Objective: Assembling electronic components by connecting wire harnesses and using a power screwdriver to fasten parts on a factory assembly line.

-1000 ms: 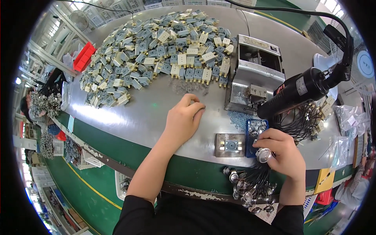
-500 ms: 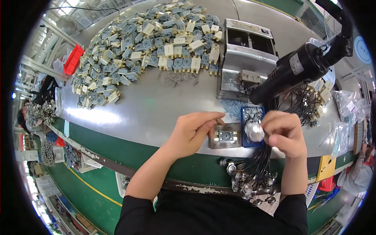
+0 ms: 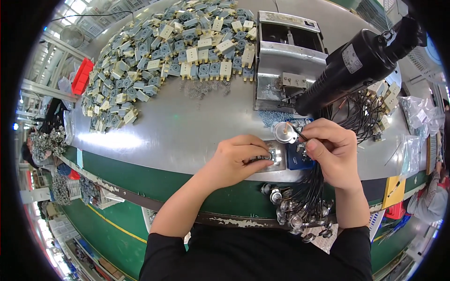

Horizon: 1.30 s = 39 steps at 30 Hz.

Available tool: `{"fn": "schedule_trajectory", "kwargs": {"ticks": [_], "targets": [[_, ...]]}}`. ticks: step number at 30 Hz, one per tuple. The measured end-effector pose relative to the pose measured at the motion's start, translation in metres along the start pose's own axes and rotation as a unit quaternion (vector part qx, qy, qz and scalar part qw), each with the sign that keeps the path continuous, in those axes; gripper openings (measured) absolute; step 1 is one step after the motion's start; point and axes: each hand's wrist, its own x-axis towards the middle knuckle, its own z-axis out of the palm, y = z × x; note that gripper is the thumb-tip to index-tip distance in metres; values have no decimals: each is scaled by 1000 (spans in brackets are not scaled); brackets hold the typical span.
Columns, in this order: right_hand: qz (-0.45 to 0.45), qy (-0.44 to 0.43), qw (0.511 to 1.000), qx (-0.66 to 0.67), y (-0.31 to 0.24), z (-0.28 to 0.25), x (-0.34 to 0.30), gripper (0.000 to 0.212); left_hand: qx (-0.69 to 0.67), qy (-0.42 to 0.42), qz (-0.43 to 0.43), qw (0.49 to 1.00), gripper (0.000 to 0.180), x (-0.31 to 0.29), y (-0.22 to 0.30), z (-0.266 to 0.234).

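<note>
The left hand point(image 3: 236, 157) has its fingers pinched on a small part seated in the metal fixture point(image 3: 276, 157) at the table point(image 3: 187, 126) edge. Just right, the right hand point(image 3: 333, 152) grips a wired round disc point(image 3: 284, 132), above the fixture, nearer it than anything else.

The left hand point(image 3: 236, 161) covers most of the small part on the metal fixture point(image 3: 276, 159); the wire bundle point(image 3: 304, 206) hangs partly below the surface point(image 3: 187, 126) edge.

heap of blue and cream plastic parts point(image 3: 173, 56), hanging black power screwdriver point(image 3: 356, 63), red bin point(image 3: 82, 76), metal feeder box point(image 3: 286, 61)
</note>
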Motion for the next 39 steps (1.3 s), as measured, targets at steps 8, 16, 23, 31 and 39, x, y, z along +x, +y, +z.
{"fn": "schedule_trajectory", "kwargs": {"ticks": [8, 16, 23, 31, 39], "targets": [[98, -16, 993, 58, -2, 0, 1, 18, 5, 49, 32, 998, 20, -3, -9, 5], [157, -101, 982, 39, 0, 5, 6, 16, -133, 11, -128, 983, 44, -8, 1, -10], [135, -101, 985, -39, -1, 12, 6, 14, -76, 44, 17, 996, 38, 3, 5, -7], [36, -78, 966, -245, -2, 17, 3, 16, 134, 33, 99, 985, 41, 1, 2, 3], [16, -111, 952, -284, 15, 18, 1, 13, 42, 15, 19, 999, 36, -1, -5, 9]]}}
